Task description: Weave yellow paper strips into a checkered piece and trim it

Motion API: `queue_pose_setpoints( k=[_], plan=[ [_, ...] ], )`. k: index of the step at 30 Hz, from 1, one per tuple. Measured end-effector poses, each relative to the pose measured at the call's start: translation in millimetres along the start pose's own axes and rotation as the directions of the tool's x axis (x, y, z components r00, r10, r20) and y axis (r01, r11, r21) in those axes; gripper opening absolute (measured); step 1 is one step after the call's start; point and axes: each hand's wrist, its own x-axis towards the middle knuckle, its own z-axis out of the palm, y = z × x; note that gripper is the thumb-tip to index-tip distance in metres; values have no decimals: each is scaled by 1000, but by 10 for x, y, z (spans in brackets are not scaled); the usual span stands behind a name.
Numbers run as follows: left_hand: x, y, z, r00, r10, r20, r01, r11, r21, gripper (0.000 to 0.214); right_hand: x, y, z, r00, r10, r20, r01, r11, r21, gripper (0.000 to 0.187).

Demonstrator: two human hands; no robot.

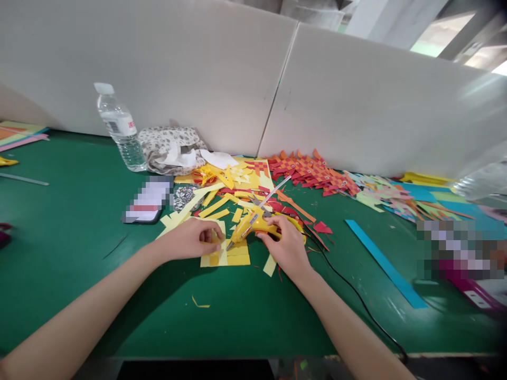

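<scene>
My right hand (285,244) is closed round a yellow glue gun (253,226), with its nozzle pointing down-left at a woven yellow paper square (229,253) on the green table (79,211). My left hand (194,238) rests on the square's left side, its fingers curled and pinching a strip at the weave's upper edge. The gun's black cord (356,295) trails to the right, toward the table's front edge.
Loose yellow and red paper strips (233,190) and scissors (273,194) lie just behind the hands. Behind them are a water bottle (121,129), a patterned cloth pouch (170,148) and a phone (147,200). Woven orange-red pieces (312,171), pastel scraps and a blue strip (384,264) lie to the right.
</scene>
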Motion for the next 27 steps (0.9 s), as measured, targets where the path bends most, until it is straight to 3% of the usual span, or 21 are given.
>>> queue_pose_setpoints(
  k=[7,14,19,27],
  plan=[
    [3,7,-6,1000,0,26,1,1000,-7,21,-4,28,-1,997,-78,-17,77,996,-42,19],
    [-3,14,-6,1000,7,18,-7,1000,-14,19,-3,16,-36,970,-231,-75,226,972,-66,14],
    [-9,13,-7,1000,-2,18,2,1000,-6,20,-9,-14,-34,967,-209,-149,206,978,-35,21],
    [5,-3,4,1000,3,11,-3,1000,-10,19,-11,-3,-31,966,-239,-101,234,970,-63,20]
  ],
)
